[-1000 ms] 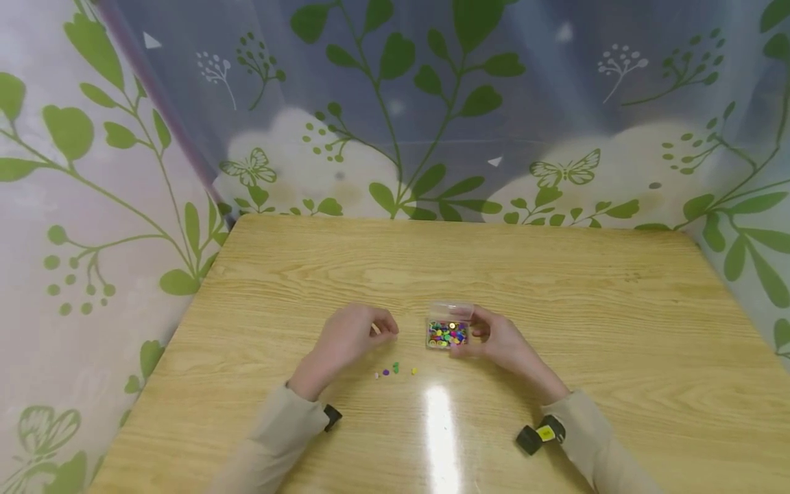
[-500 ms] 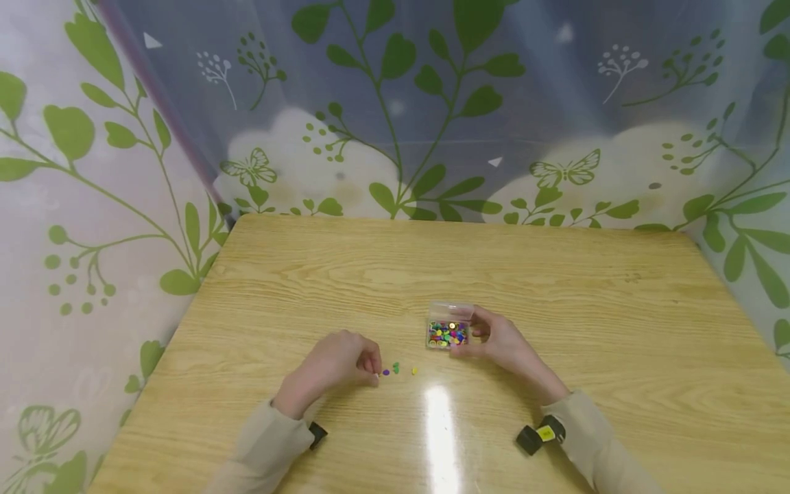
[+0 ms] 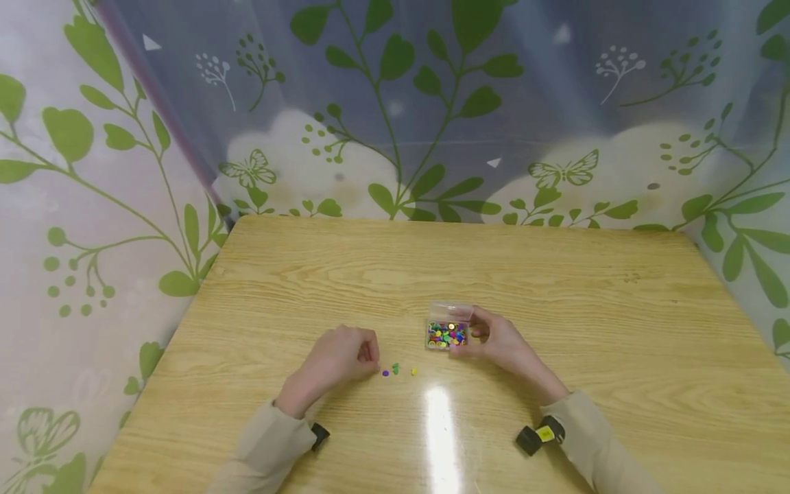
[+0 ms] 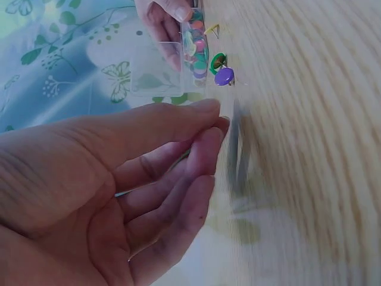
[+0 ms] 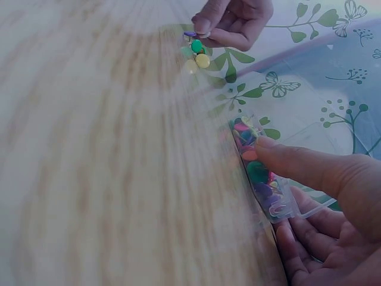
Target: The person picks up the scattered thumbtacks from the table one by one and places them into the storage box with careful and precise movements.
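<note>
My left hand (image 3: 333, 358) is just above the table, thumb and fingertips pinched together. A pale bit at its fingertips in the right wrist view looks like a white thumbtack (image 5: 205, 34); the left wrist view hides it. Beside those fingertips lie a purple thumbtack (image 4: 224, 76), green thumbtacks (image 3: 396, 368) and a yellow thumbtack (image 4: 212, 29). My right hand (image 3: 501, 342) holds a small clear plastic box by its right side, thumb on the near edge. The box's hinged lid (image 3: 450, 311) stands open. Inside are many coloured thumbtacks (image 5: 258, 171).
The wooden table (image 3: 555, 274) backs onto a patterned curtain (image 3: 345, 171) with leaves and butterflies. A bright light reflection (image 3: 441, 439) lies on the tabletop in front of the box. Black wrist cameras (image 3: 529, 440) sit on both sleeves.
My left hand came down and left to the loose thumbtacks, then closed its fingertips on the white one, which no longer shows on the table. My right hand and the box stayed still.
</note>
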The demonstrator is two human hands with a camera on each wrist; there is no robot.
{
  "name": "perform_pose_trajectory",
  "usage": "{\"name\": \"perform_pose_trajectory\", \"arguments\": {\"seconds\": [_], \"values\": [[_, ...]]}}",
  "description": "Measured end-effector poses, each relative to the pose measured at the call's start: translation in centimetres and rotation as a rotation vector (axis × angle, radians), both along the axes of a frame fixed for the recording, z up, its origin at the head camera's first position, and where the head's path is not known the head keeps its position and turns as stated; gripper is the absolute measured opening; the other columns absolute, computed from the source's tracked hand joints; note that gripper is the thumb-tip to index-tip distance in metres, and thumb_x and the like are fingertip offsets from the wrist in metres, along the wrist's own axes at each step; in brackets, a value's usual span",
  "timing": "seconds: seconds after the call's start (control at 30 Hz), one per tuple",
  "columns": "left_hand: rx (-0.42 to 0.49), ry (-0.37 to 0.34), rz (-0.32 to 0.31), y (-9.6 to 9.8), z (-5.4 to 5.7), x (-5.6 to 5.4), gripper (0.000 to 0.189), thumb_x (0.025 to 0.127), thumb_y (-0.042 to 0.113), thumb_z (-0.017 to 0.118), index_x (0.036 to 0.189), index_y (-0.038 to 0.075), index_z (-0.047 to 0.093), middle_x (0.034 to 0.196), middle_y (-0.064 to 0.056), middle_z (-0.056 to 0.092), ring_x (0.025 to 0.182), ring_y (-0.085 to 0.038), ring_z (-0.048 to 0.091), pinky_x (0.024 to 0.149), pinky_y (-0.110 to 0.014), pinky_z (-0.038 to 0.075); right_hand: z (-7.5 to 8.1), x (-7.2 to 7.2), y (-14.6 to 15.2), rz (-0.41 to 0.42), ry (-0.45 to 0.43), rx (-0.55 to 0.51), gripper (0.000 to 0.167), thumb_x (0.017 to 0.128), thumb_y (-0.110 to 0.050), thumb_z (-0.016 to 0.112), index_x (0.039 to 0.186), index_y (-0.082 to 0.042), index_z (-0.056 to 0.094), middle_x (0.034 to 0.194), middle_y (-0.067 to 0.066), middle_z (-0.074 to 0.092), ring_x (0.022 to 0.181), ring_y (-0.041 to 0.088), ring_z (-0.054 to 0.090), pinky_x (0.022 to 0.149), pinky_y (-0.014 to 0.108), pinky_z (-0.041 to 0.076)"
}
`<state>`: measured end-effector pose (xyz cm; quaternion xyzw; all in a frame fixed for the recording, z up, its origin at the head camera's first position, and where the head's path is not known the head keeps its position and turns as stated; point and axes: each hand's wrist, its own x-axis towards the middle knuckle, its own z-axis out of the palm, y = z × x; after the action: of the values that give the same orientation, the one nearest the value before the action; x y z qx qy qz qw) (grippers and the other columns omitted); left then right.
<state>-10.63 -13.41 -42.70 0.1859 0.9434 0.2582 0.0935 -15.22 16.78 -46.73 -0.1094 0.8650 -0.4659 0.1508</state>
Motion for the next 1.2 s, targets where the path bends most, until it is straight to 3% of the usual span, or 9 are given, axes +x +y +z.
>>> {"name": "perform_pose_trajectory", "arguments": {"seconds": [0.2,0.37,0.43,0.73,0.97,1.2], "values": [[0.032,0.024,0.057,0.6,0.0,-0.6,0.019,0.084,0.011,0.081,0.075,0.02,0.066,0.069,0.011,0.063,0.063,-0.005,0.055,0.061,-0.024,0.048,0.0,0.0,0.0,0.006,0.008,-0.005,0.071,0.074,-0.028,0.092,0.137,-0.015,0.062,0.126,0.016,0.063,0.105,0.026,0.058,0.086,0.034,0.05],[0.087,0.052,0.087,1.7,0.0,-1.4,0.019,0.085,0.014,0.081,0.076,0.022,0.066,0.076,0.009,0.07,0.07,-0.005,0.063,0.074,-0.035,0.055,0.0,0.0,0.0,0.005,0.003,0.001,0.071,0.074,-0.029,0.092,0.137,-0.017,0.062,0.125,0.014,0.063,0.104,0.026,0.058,0.086,0.035,0.049],[0.093,0.073,0.08,2.3,0.1,-1.9,0.019,0.085,0.016,0.081,0.077,0.022,0.066,0.077,0.008,0.071,0.07,-0.006,0.064,0.075,-0.037,0.055,0.0,0.0,0.0,0.001,-0.002,0.0,0.071,0.073,-0.029,0.092,0.137,-0.018,0.062,0.125,0.014,0.063,0.105,0.026,0.058,0.087,0.035,0.049],[0.102,0.145,0.039,5.6,1.0,-3.5,0.008,0.092,0.022,0.077,0.086,0.021,0.072,0.086,0.004,0.075,0.075,-0.011,0.071,0.066,-0.026,0.054,0.0,0.0,0.1,0.003,-0.006,0.011,0.071,0.075,-0.032,0.091,0.138,-0.021,0.061,0.129,0.014,0.062,0.11,0.029,0.06,0.09,0.039,0.051],[0.121,0.166,0.041,7.2,1.1,-3.8,0.007,0.094,0.023,0.074,0.096,0.018,0.077,0.093,0.003,0.077,0.076,-0.011,0.071,0.066,-0.021,0.054,-0.1,0.0,0.0,0.006,-0.007,-0.005,0.071,0.075,-0.03,0.091,0.138,-0.02,0.061,0.132,0.014,0.062,0.111,0.03,0.06,0.095,0.047,0.051],[0.109,0.152,0.052,6.5,1.3,-3.7,0.009,0.096,0.023,0.072,0.099,0.017,0.077,0.096,0.002,0.077,0.076,-0.011,0.071,0.065,-0.022,0.054,-0.1,0.0,0.0,-0.001,-0.008,0.001,0.071,0.075,-0.03,0.091,0.139,-0.02,0.061,0.131,0.013,0.062,0.111,0.029,0.06,0.094,0.045,0.05]]}}
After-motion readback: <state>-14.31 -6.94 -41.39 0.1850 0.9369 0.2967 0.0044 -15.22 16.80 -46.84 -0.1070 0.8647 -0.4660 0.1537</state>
